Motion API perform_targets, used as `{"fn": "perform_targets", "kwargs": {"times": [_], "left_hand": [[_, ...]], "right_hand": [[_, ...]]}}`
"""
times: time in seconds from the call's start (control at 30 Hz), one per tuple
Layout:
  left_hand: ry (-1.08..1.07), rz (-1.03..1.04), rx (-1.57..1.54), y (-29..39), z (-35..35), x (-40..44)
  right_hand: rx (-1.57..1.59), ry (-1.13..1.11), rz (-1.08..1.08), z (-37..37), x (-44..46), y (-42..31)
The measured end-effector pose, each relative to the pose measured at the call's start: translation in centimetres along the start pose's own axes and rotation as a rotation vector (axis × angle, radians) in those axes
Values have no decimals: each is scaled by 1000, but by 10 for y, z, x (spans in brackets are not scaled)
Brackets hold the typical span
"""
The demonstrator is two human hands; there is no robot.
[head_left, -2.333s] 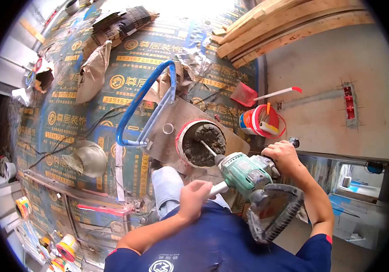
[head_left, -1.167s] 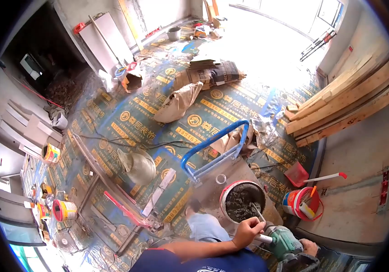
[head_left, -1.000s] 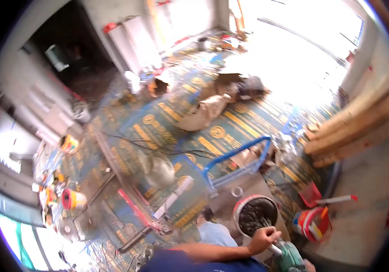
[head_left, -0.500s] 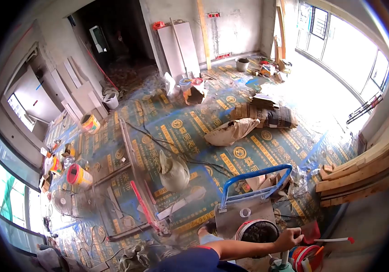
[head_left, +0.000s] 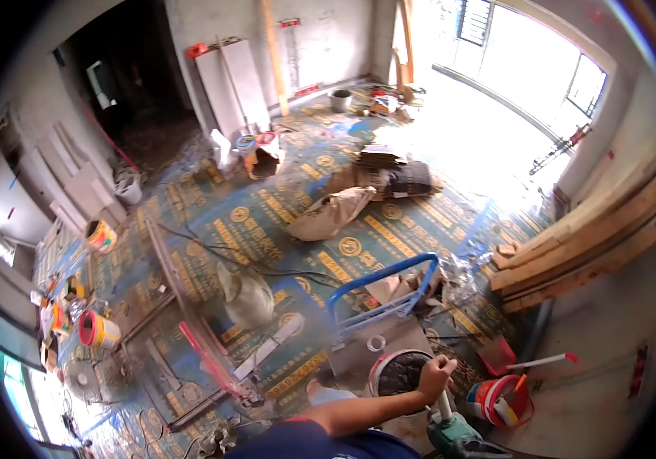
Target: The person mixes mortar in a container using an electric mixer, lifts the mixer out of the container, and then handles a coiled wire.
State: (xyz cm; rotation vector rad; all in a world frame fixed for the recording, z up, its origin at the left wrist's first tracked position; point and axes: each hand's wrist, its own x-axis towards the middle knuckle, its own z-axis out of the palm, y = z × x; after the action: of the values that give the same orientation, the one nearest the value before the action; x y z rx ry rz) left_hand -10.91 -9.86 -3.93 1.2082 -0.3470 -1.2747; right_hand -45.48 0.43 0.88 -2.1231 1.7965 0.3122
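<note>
Working the green mixer (head_left: 450,433) at the bucket (head_left: 373,376) of dark mix (head_left: 403,372) looks like the current step; next move likely calls for a steady two-handed hold. Left hand (head_left: 438,378) looks clamped on the pale side handle's (head_left: 444,407) upper end. Mixer body just below that hand, bucket just beside. Right hand out of frame, can't tell.

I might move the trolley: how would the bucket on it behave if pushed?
The bucket is probably heavy, holding thick-looking dark mix. Standing upright, it would likely slide before rolling. Open-topped, it could spill if tipped.
</note>
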Motion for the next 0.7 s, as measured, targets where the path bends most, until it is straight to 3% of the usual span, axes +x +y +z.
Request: {"fn": "perform_targets", "kwargs": {"times": [0.23,0.43,0.63,0.7], "left_hand": [[16,35,37,4,-3,-2],[19,-124,-147,18,8,-12],[-72,-20,7,30,12,-26],[-98,-86,67,36,4,-30]], "right_hand": [[40,-18,33,8,-11,-9],[69,-31,66,12,-22,-15],[90,-26,91,17,-26,-21],[94,-26,94,19,-25,-23]]}}
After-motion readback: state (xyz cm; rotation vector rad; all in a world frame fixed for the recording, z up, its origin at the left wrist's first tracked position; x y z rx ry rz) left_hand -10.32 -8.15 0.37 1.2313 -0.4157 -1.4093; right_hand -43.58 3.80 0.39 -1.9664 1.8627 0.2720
